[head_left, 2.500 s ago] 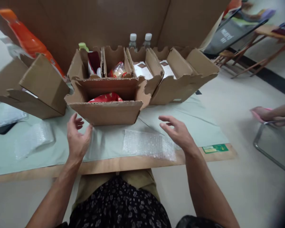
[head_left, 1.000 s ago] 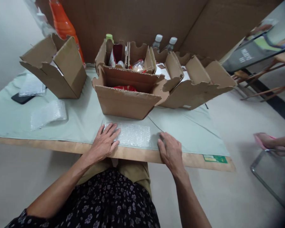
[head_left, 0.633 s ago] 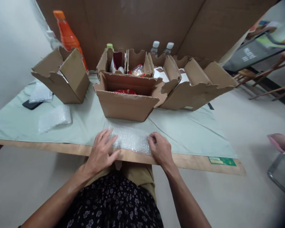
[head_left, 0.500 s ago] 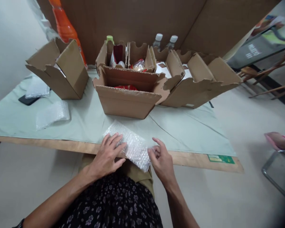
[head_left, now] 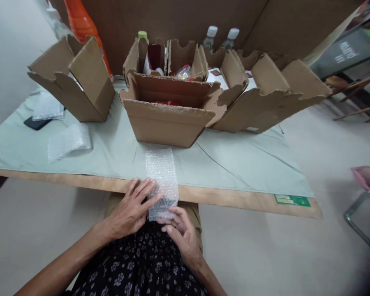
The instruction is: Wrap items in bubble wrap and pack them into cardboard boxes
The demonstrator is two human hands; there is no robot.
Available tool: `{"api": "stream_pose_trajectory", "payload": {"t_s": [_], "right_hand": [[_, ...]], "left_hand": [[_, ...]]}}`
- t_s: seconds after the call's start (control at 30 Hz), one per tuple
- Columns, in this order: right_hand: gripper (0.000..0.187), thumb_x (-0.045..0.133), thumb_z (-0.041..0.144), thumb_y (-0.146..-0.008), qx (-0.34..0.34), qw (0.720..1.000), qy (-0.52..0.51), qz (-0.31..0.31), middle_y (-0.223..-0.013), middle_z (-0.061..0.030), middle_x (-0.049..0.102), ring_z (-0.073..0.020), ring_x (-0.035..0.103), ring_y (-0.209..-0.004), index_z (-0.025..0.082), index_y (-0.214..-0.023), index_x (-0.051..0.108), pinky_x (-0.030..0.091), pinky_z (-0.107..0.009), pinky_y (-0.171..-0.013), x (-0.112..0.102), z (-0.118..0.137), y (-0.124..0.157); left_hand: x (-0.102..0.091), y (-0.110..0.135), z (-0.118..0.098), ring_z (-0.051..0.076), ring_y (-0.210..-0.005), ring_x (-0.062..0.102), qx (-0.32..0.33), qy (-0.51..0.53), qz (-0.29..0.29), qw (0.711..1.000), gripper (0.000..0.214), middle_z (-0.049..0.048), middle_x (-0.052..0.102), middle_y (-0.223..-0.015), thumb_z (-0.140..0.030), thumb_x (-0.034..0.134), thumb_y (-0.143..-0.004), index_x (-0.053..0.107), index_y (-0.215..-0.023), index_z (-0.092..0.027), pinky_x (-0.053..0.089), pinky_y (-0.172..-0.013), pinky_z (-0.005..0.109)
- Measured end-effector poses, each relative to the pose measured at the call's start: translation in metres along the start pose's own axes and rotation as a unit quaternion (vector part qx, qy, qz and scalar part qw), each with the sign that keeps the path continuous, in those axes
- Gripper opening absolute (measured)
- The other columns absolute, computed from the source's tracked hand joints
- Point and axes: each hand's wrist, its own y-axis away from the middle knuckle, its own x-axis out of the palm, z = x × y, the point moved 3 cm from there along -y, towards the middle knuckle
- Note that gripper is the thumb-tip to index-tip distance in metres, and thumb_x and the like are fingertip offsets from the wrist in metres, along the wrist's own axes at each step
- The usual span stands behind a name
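Note:
A strip of clear bubble wrap (head_left: 163, 172) lies lengthwise from the cloth over the table's front edge, its near end reaching my lap. My left hand (head_left: 134, 209) rests with outstretched, spread fingers on its left side. At the near right corner, my right hand (head_left: 181, 234) has its fingers bent around the end of the wrap; part of that end is hidden by the fingertips. Just beyond the far end stands a cardboard box (head_left: 166, 127) with something red inside.
More bubble wrap (head_left: 69, 142) lies at the left, near a clear plastic stack (head_left: 48, 107) on a dark flat object (head_left: 37, 123). Another cardboard box (head_left: 89, 94) stands there, before an orange bottle (head_left: 83, 24). Several filled boxes (head_left: 259, 109) line the back right. A green card (head_left: 292, 200) sits on the front edge.
The bubble wrap has turned from slanting to pointing straight away from me. My right hand has moved left and nearer to my body, onto its near end. The left hand stays on it.

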Motion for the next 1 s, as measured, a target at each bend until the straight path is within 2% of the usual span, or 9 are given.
{"api": "stream_pose_trajectory", "payload": {"t_s": [0.1,0.2,0.27,0.37,0.47,0.57,0.77,0.87,1.0], "right_hand": [[0.042,0.069,0.036,-0.096,-0.018,0.999,0.013,0.042,-0.106,-0.0071,0.077,-0.019,0.077,-0.085,0.027,-0.134,0.053,0.062,-0.034,-0.077,0.0,0.007,0.004],[0.043,0.061,0.021,-0.099,-0.129,0.98,0.149,-0.02,-0.093,-0.001,0.075,-0.0146,0.073,-0.073,0.03,-0.141,0.054,0.061,-0.031,-0.071,-0.013,0.031,0.003],[0.044,0.059,0.011,-0.098,-0.25,0.93,0.262,-0.06,-0.092,-0.0004,0.075,-0.0158,0.073,-0.079,0.031,-0.137,0.06,0.062,-0.032,-0.074,-0.02,0.052,-0.001],[0.042,0.06,0.007,-0.094,-0.379,0.825,0.418,-0.042,-0.111,-0.0052,0.078,-0.022,0.073,-0.102,0.029,-0.13,0.066,0.061,-0.042,-0.09,-0.016,0.073,-0.017],[0.036,0.06,0.014,-0.096,-0.388,0.739,0.551,-0.013,-0.132,-0.0096,0.073,-0.0286,0.065,-0.126,0.025,-0.129,0.068,0.056,-0.049,-0.1,-0.009,0.073,-0.043],[0.029,0.058,0.017,-0.099,-0.366,0.696,0.618,-0.004,-0.134,-0.0096,0.072,-0.03,0.061,-0.13,0.023,-0.124,0.071,0.053,-0.048,-0.098,-0.005,0.066,-0.063],[0.025,0.055,0.011,-0.101,-0.381,0.708,0.595,-0.019,-0.115,-0.0062,0.079,-0.0245,0.068,-0.11,0.022,-0.116,0.072,0.05,-0.041,-0.09,-0.004,0.068,-0.07],[0.02,0.055,0.013,-0.102,-0.372,0.739,0.561,-0.027,-0.1,-0.0047,0.079,-0.0211,0.069,-0.092,0.021,-0.112,0.071,0.05,-0.038,-0.083,-0.005,0.074,-0.073],[0.021,0.058,0.018,-0.102,-0.37,0.752,0.539,-0.083,-0.109,-0.0088,0.077,-0.0219,0.069,-0.097,0.02,-0.12,0.069,0.051,-0.038,-0.085,-0.008,0.082,-0.077]], "left_hand": [[0.004,0.002,-0.004,0.03,-0.14,0.056,-0.022,0.05,-0.108,0.993,0.046,0.0119,0.072,-0.131,-0.002,0.056,-0.091,0.061,-0.133,-0.02,0.04,-0.12,0.061],[0.0,-0.008,0.001,0.025,-0.115,0.069,-0.111,0.107,-0.17,0.973,0.025,0.0061,0.077,-0.108,-0.011,0.06,-0.095,0.067,-0.116,-0.022,0.053,-0.108,0.051],[-0.004,-0.014,0.006,0.023,-0.107,0.071,-0.183,0.124,-0.181,0.958,0.024,0.007,0.076,-0.109,-0.016,0.06,-0.097,0.067,-0.12,-0.021,0.059,-0.097,0.044],[-0.005,-0.02,0.014,0.022,-0.1,0.071,-0.247,0.122,-0.186,0.943,0.034,0.0068,0.074,-0.109,-0.022,0.058,-0.098,0.062,-0.132,-0.022,0.059,-0.089,0.039],[-0.002,-0.025,0.018,0.022,-0.092,0.068,-0.246,0.077,-0.187,0.948,0.042,0.0059,0.073,-0.102,-0.023,0.058,-0.099,0.057,-0.14,-0.022,0.058,-0.088,0.04],[-0.002,-0.029,0.019,0.024,-0.09,0.066,-0.228,0.024,-0.187,0.955,0.05,0.0064,0.071,-0.101,-0.021,0.059,-0.098,0.05,-0.147,-0.022,0.057,-0.086,0.042],[-0.012,-0.015,0.01,0.032,-0.127,0.058,-0.145,0.024,-0.181,0.973,0.052,0.0142,0.064,-0.133,-0.023,0.07,-0.093,0.052,-0.143,-0.022,0.049,-0.108,0.052],[-0.011,-0.015,0.011,0.026,-0.112,0.064,-0.122,0.055,-0.166,0.977,0.033,0.0073,0.073,-0.111,-0.012,0.064,-0.095,0.062,-0.126,-0.022,0.052,-0.102,0.048],[-0.008,-0.032,0.026,0.021,-0.086,0.065,-0.184,0.068,-0.19,0.962,0.021,0.0045,0.075,-0.094,-0.013,0.058,-0.099,0.065,-0.118,-0.018,0.054,-0.082,0.04]]}}
